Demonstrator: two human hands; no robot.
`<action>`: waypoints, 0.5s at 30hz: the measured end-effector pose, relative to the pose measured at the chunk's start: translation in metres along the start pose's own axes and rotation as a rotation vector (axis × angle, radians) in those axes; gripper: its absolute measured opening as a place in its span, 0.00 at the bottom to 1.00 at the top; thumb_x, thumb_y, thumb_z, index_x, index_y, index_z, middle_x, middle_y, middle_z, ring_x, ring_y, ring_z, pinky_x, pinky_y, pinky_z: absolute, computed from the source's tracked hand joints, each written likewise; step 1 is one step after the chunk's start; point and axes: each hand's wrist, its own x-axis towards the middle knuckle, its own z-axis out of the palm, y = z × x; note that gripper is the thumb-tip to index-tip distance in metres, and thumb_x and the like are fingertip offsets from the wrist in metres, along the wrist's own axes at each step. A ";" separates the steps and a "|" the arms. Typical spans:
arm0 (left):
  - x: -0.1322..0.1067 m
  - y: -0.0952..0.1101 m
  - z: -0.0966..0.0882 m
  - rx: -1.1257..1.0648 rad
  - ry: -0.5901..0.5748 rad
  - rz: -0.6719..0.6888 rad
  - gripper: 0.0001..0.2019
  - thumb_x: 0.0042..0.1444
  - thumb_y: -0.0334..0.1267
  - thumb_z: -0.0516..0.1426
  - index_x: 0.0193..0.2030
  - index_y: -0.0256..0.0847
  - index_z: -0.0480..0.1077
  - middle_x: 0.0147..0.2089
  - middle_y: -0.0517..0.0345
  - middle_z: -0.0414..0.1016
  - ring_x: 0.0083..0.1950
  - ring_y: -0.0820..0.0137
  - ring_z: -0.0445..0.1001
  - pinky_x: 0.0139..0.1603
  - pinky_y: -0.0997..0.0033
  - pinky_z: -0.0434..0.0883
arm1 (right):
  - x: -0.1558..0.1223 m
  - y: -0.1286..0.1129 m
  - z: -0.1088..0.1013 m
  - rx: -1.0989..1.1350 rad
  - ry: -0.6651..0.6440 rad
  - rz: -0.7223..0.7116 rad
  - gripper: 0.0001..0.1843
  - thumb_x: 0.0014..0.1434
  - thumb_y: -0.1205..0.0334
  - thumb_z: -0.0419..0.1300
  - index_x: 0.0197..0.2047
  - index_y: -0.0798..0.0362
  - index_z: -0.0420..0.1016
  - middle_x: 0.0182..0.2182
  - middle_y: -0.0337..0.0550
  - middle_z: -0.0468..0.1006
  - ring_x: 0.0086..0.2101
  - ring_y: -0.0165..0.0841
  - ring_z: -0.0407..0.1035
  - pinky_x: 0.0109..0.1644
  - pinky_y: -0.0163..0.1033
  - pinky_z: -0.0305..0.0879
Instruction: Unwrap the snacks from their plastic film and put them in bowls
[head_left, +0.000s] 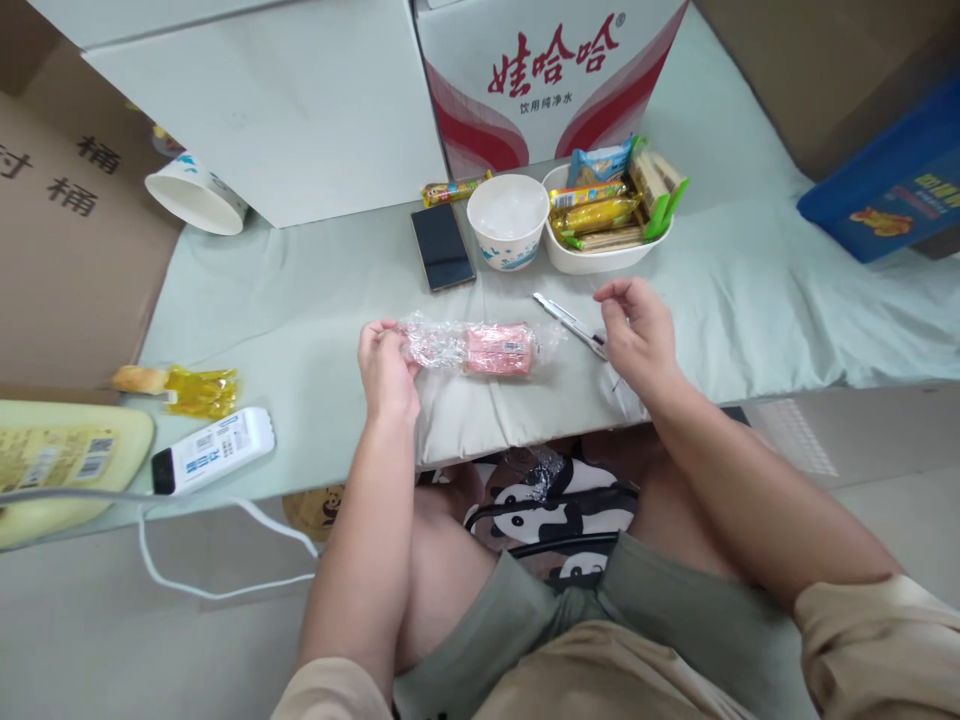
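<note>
My left hand [386, 370] pinches the crinkled left end of a clear plastic wrapper [480, 348] that holds a pink sausage-like snack and lies flat on the pale green table [315, 300]. My right hand [637, 335] hovers to the right of the wrapper with its fingers curled and nothing visible in them. It sits just over the handle end of a small metal tool, perhaps a knife [568, 322], which lies on the table between the hand and the wrapper.
Behind the wrapper stand a dark phone [442, 247], a white paper cup [508, 220] and a white bowl of packaged snacks [611, 215]. A red-and-white carton [551, 70] stands behind. A yellow wrapper [199, 390] and white power strip [214, 450] lie at left; another cup [196, 195] lies tipped.
</note>
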 end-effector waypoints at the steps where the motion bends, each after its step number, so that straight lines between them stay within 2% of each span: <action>1: 0.000 0.000 -0.001 0.016 -0.013 0.055 0.11 0.46 0.34 0.56 0.38 0.46 0.64 0.36 0.60 0.73 0.33 0.72 0.75 0.31 0.75 0.70 | -0.002 -0.002 0.001 0.019 -0.036 -0.019 0.12 0.66 0.56 0.53 0.49 0.48 0.71 0.46 0.50 0.79 0.48 0.41 0.75 0.52 0.50 0.73; 4: -0.002 -0.003 -0.002 0.159 -0.171 0.206 0.14 0.47 0.33 0.59 0.42 0.46 0.67 0.47 0.56 0.77 0.45 0.68 0.78 0.39 0.72 0.73 | -0.010 -0.009 0.007 0.013 -0.237 -0.124 0.24 0.61 0.52 0.60 0.59 0.49 0.70 0.54 0.52 0.78 0.54 0.45 0.73 0.57 0.53 0.71; 5: -0.002 -0.004 -0.002 0.238 -0.217 0.245 0.16 0.45 0.31 0.61 0.43 0.46 0.68 0.48 0.55 0.78 0.46 0.67 0.78 0.41 0.71 0.73 | -0.011 -0.011 0.009 -0.015 -0.297 -0.139 0.25 0.60 0.53 0.61 0.59 0.49 0.71 0.52 0.52 0.79 0.53 0.46 0.74 0.57 0.53 0.71; 7: -0.002 -0.008 -0.003 0.366 -0.240 0.296 0.18 0.44 0.29 0.61 0.44 0.45 0.70 0.43 0.57 0.78 0.42 0.68 0.78 0.41 0.71 0.73 | -0.011 -0.011 0.010 -0.070 -0.345 -0.131 0.18 0.60 0.57 0.60 0.53 0.50 0.75 0.46 0.49 0.81 0.48 0.45 0.76 0.54 0.52 0.71; 9: 0.000 -0.010 -0.003 0.385 -0.194 0.297 0.16 0.45 0.28 0.59 0.43 0.45 0.69 0.37 0.59 0.75 0.36 0.69 0.76 0.37 0.71 0.72 | -0.007 -0.007 0.008 -0.099 -0.295 -0.110 0.11 0.60 0.60 0.57 0.44 0.50 0.78 0.42 0.48 0.82 0.45 0.43 0.76 0.52 0.50 0.71; 11: 0.003 -0.011 -0.005 0.348 -0.145 0.261 0.14 0.47 0.28 0.57 0.42 0.44 0.68 0.36 0.59 0.73 0.33 0.71 0.75 0.34 0.72 0.71 | -0.003 -0.002 0.003 -0.123 -0.198 -0.087 0.08 0.59 0.62 0.56 0.38 0.50 0.77 0.41 0.48 0.81 0.43 0.42 0.76 0.51 0.49 0.71; 13: 0.006 -0.011 -0.008 0.338 -0.101 0.256 0.15 0.49 0.28 0.56 0.45 0.45 0.68 0.41 0.57 0.73 0.34 0.70 0.76 0.34 0.71 0.73 | 0.001 0.001 -0.002 -0.149 -0.125 -0.052 0.08 0.57 0.65 0.55 0.37 0.50 0.76 0.39 0.48 0.81 0.41 0.41 0.75 0.48 0.48 0.72; 15: 0.008 -0.010 -0.011 0.390 -0.079 0.333 0.21 0.50 0.29 0.57 0.52 0.48 0.67 0.52 0.54 0.73 0.42 0.68 0.79 0.41 0.68 0.76 | 0.001 0.001 -0.004 -0.152 -0.105 -0.050 0.12 0.56 0.66 0.53 0.41 0.51 0.76 0.40 0.49 0.81 0.42 0.42 0.75 0.48 0.49 0.72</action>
